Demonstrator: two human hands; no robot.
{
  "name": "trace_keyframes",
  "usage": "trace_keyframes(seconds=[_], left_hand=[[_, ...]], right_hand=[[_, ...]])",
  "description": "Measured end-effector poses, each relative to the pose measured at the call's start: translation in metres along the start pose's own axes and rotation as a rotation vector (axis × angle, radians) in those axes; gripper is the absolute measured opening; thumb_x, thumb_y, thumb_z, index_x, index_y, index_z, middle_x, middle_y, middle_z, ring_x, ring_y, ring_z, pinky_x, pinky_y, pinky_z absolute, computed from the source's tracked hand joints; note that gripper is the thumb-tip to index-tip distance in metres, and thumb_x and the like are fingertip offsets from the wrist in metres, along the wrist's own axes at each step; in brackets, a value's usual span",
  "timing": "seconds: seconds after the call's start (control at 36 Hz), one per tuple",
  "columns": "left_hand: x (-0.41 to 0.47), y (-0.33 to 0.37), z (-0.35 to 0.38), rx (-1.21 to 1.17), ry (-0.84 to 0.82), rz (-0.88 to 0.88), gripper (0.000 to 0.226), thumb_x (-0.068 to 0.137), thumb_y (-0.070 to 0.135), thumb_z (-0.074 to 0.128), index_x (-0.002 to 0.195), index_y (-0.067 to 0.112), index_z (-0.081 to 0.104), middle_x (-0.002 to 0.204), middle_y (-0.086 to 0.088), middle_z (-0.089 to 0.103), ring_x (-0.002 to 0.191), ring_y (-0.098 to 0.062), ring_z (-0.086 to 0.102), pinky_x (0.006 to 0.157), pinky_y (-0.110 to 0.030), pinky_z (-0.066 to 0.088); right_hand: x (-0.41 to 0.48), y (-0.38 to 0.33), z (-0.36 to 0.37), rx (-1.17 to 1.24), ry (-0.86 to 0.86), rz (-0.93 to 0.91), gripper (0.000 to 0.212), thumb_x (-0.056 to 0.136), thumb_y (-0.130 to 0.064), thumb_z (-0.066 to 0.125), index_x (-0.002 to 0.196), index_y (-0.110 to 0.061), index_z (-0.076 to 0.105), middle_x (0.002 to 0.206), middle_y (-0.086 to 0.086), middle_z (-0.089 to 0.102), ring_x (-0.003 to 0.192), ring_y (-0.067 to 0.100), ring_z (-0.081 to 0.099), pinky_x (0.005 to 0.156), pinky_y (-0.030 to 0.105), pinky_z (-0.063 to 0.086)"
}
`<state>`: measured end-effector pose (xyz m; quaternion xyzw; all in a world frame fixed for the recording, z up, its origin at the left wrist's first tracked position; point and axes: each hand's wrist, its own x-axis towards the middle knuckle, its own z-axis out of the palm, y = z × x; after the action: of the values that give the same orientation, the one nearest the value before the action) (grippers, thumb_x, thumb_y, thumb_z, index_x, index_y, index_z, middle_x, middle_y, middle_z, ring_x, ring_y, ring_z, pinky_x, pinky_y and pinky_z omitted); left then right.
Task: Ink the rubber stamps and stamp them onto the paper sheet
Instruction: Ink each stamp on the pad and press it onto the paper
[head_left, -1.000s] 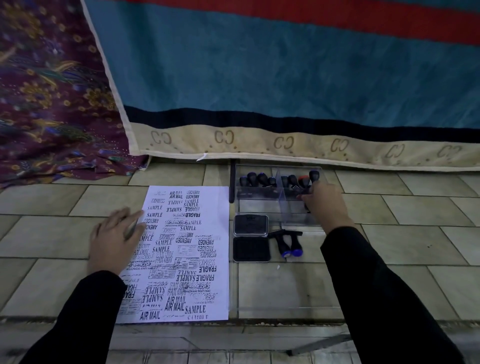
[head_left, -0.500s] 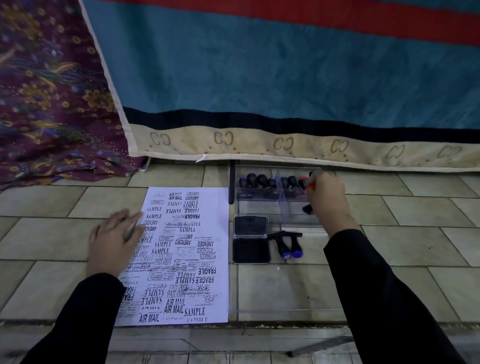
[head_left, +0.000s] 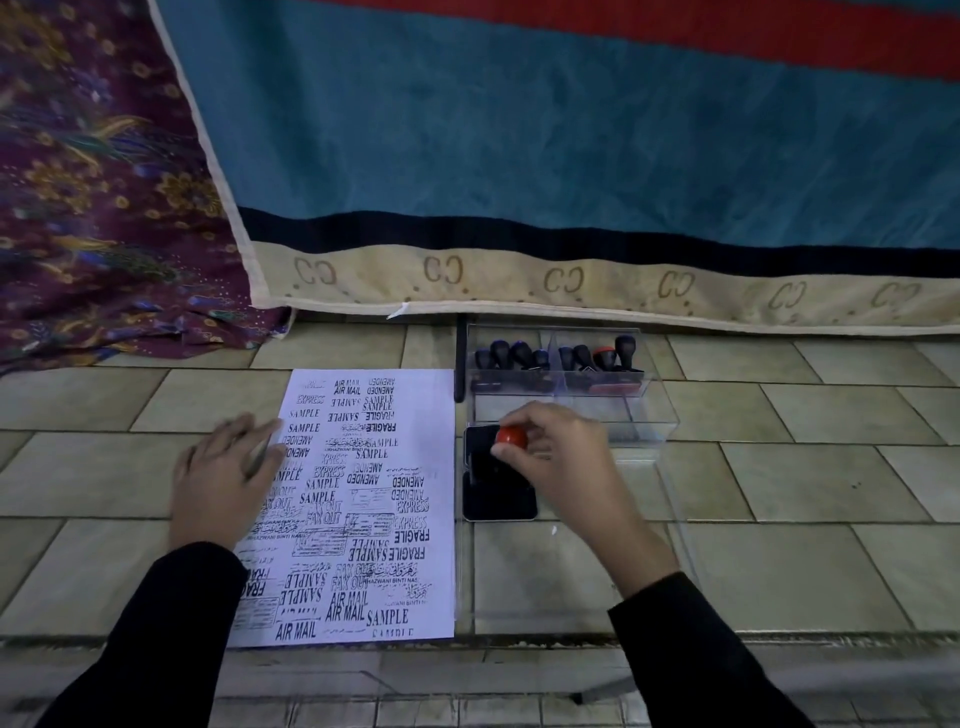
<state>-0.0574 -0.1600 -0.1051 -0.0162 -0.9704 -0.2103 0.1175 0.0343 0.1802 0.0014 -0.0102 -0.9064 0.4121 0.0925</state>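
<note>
The right hand pinches the red knob of a stamp between thumb and curled fingers, above the far half of the ink pad. The stamp's shaft and base are lost against the black pad and behind the fingers, so I cannot tell whether its face touches the ink. The hand also covers the pad's far right corner. The pad lies on the tiles just beside the paper's right edge.

The left hand lies flat with fingers straight, pressing the left edge of the paper; it grips nothing. Both wrists run into black sleeves cut off by the lower frame.

The paper is crowded with black prints, many overlapping or upside down: AIR MAIL, SAMPLE, FRAGILE, EXPRESS, AMENDED and FAX OUT read clearly. Several lines of cursive script and some boxed prints are too small to make out, and one near the bottom edge is only half printed.

Beyond the pad stands a clear box whose walls are faint and hard to trace. At its far side is a row of stamps, mostly black-handled, one red, their bases blurred behind the plastic.

Behind the box hangs a blue blanket with a red stripe at the top and repeated CC marks on its cream hem. A purple floral cloth at far left is cut off
</note>
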Motion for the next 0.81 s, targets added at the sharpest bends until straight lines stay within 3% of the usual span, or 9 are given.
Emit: trace_keyframes(seconds=[0.17, 0.36, 0.53, 0.81], left_hand=[[0.000, 0.000, 0.000, 0.004, 0.002, 0.006, 0.063, 0.082, 0.060, 0.033, 0.127, 0.028, 0.062, 0.141, -0.007, 0.052, 0.133, -0.026, 0.042, 0.110, -0.042, 0.021], [-0.001, 0.000, -0.001, -0.015, 0.011, 0.009, 0.061, 0.082, 0.059, 0.034, 0.128, 0.029, 0.062, 0.142, -0.006, 0.052, 0.134, -0.025, 0.041, 0.111, -0.041, 0.019], [0.000, -0.004, 0.003, -0.016, 0.016, 0.011, 0.058, 0.082, 0.059, 0.036, 0.125, 0.030, 0.063, 0.139, -0.005, 0.053, 0.132, -0.025, 0.043, 0.110, -0.043, 0.021], [0.001, -0.004, 0.003, -0.027, 0.025, 0.017, 0.057, 0.083, 0.057, 0.037, 0.125, 0.030, 0.064, 0.139, -0.005, 0.053, 0.132, -0.023, 0.043, 0.110, -0.043, 0.020]], right_hand=[[-0.006, 0.005, 0.016, -0.047, -0.027, -0.019, 0.027, 0.077, -0.024, 0.077, 0.102, -0.019, 0.069, 0.095, -0.007, 0.062, 0.080, 0.009, 0.061, 0.076, 0.023, 0.055], [-0.005, 0.006, 0.019, -0.088, -0.020, -0.039, 0.025, 0.078, -0.020, 0.076, 0.101, -0.016, 0.069, 0.094, -0.006, 0.061, 0.080, 0.010, 0.059, 0.075, 0.022, 0.053], [-0.007, 0.005, 0.020, -0.078, -0.030, -0.037, 0.023, 0.079, -0.016, 0.075, 0.101, -0.014, 0.069, 0.092, -0.009, 0.057, 0.079, 0.009, 0.058, 0.070, 0.010, 0.047], [-0.011, 0.006, 0.020, -0.070, -0.019, -0.039, 0.021, 0.078, -0.018, 0.076, 0.098, -0.017, 0.068, 0.094, -0.005, 0.062, 0.079, 0.009, 0.059, 0.071, 0.018, 0.051]])
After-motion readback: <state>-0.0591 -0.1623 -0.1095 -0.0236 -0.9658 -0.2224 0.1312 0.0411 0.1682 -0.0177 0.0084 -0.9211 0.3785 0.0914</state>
